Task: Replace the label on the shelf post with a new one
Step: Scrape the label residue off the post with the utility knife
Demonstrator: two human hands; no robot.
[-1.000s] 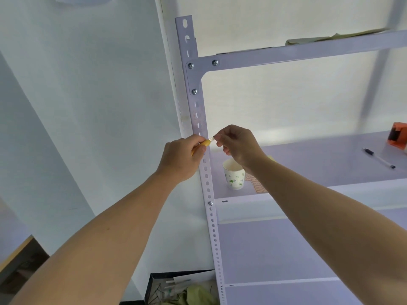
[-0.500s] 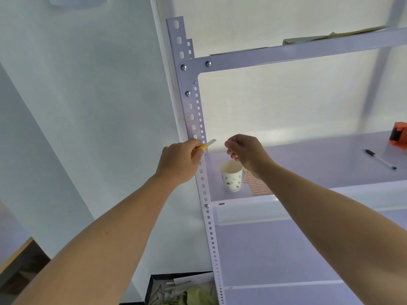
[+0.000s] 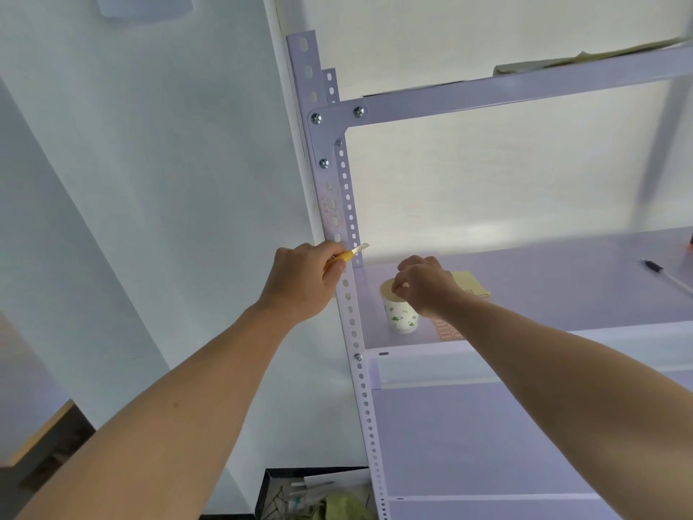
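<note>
Head view: shelf post (image 3: 354, 332) is 1 perforated white upright, long axis approx 12–6, leaning a bit toward 11 at the top. 3 big bolt heads sit at its top corner bracket, and 1 more is lower at shelf level.

On the post face there's 1 faint pinkish patch of label residue (image 3: 330, 206). It's long and narrow, runs along the post 12–6, and sits just below the bracket at 12 o'clock from the L hand.

L hand (image 3: 303, 281) is fisted round 1 yellow utility knife (image 3: 350, 254), thumb on the handle. Knife axis is approx 8–2 and the blade tip points to 2. The blade crosses the post edge just under the residue.

R hand (image 3: 425, 285) is at 3 o'clock from the L hand, apart from the post. Its fingers are curled w/ tips bunched right over the mouth of 1 paper cup (image 3: 400, 317). Can't tell if they pinch anything.

The cup is upright w/ a green print, on the shelf just R of the post. Behind it is 1 yellow pad (image 3: 473, 285). At its 4 o'clock lies 1 orange-printed sheet (image 3: 445, 331), partly under the R forearm. 1 pen (image 3: 669, 277) lies far R, axis approx 10–4. 1 dark box (image 3: 270, 493) of clutter is at 6 o'clock.
</note>
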